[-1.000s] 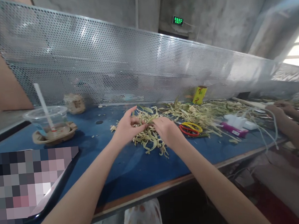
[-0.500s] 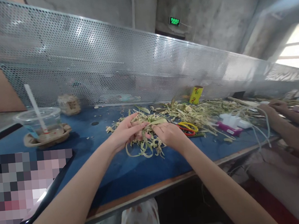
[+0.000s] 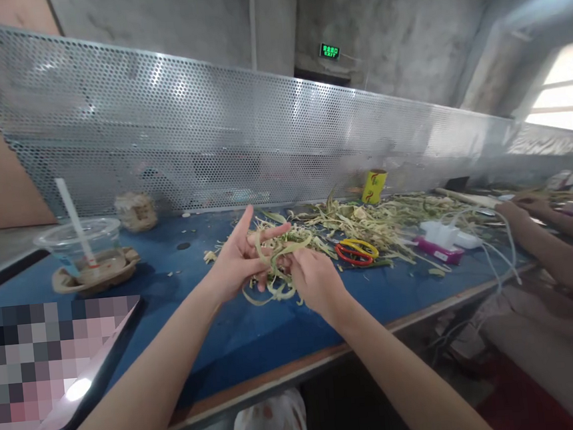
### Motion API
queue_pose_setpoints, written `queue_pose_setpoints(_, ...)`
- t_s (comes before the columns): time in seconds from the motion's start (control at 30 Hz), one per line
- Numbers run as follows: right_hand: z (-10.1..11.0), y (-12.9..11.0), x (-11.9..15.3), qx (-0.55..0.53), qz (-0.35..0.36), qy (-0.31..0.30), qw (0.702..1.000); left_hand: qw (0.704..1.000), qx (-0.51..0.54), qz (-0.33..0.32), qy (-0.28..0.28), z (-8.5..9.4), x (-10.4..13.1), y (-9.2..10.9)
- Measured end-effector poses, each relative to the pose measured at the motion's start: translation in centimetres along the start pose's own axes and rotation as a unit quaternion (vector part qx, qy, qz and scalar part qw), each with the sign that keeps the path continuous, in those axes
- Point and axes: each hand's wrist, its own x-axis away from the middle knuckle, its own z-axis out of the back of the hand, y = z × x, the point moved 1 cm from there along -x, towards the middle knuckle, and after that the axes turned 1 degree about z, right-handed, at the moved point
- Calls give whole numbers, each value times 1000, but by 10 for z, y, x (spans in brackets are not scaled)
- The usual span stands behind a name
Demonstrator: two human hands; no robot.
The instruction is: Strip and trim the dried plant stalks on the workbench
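My left hand (image 3: 237,256) is over the blue table with some fingers stretched apart and a pale green plant strip (image 3: 296,244) looped among them. The strip runs across to my right hand (image 3: 316,276), whose fingers are closed in a pinch on it. Loose curled ends (image 3: 277,289) hang below both hands. Exactly how the left fingers grip the strip is partly hidden. Behind and beneath the hands lies a pile of dried plant strips (image 3: 351,212). Just right of my right hand are scissors with red and yellow handles (image 3: 357,250).
At the left stand a clear cup with a straw (image 3: 81,243) in a cardboard holder and a tablet-like screen (image 3: 64,375). A yellow can (image 3: 374,187) stands by the perforated metal divider (image 3: 239,132). To the right are a white-and-purple power strip (image 3: 440,248) with cables and another person's hands (image 3: 515,218).
My left fingers have spread wider, with one now pointing up. My right hand has shifted slightly down and left, still pinching the strip. The view has tilted a little upward.
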Motion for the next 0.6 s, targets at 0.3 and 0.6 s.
queue_pose_setpoints(0.3,-10,-4,0,97,57,-17,993,981,-22,-139,136,-5,-7,-8)
queue_pose_setpoints(0.6,-13,1,6,90,56,-80,991,987,-52,-97,117,-5,-5,-8)
